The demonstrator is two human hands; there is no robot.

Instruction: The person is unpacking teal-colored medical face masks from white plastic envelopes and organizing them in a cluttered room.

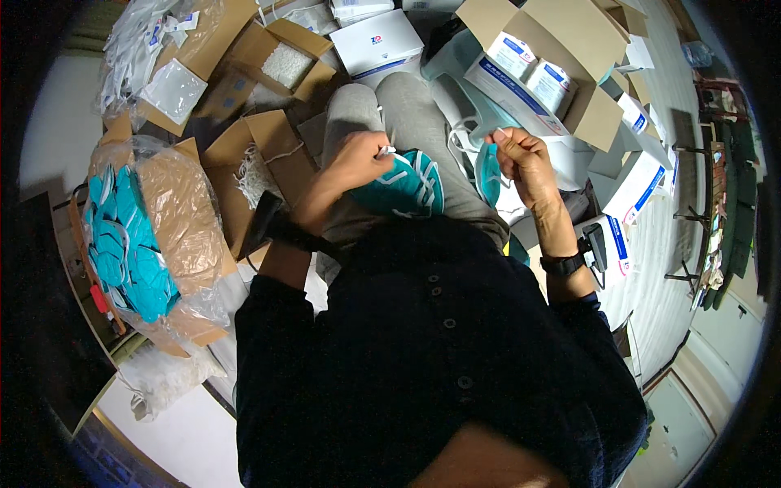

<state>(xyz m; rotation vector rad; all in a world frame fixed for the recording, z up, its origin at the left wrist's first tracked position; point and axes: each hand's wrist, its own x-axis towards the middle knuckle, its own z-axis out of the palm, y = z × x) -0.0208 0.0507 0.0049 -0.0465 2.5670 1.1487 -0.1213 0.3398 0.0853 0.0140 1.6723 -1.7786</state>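
Observation:
Teal face masks (419, 185) with white straps lie in my lap. My left hand (358, 163) is at their left edge, its fingers closed on a small white piece (386, 151); whether this is a strap end or a loose part, I cannot tell. Over my right thigh, my right hand (527, 163) is raised in a pinch beside another teal mask (488, 177), which hangs edge-on next to the fingers. Loose white straps (464, 137) loop just left of that hand. Exactly what the right fingertips grip is too small to make out.
A plastic-lined carton (183, 207) full of teal masks stands at the left. Beyond it are open cartons with white stringy pieces (254, 172) and white bits (286, 65). A white box (377, 41) sits past my knees; an open carton (521, 85) holds small white packs at the right.

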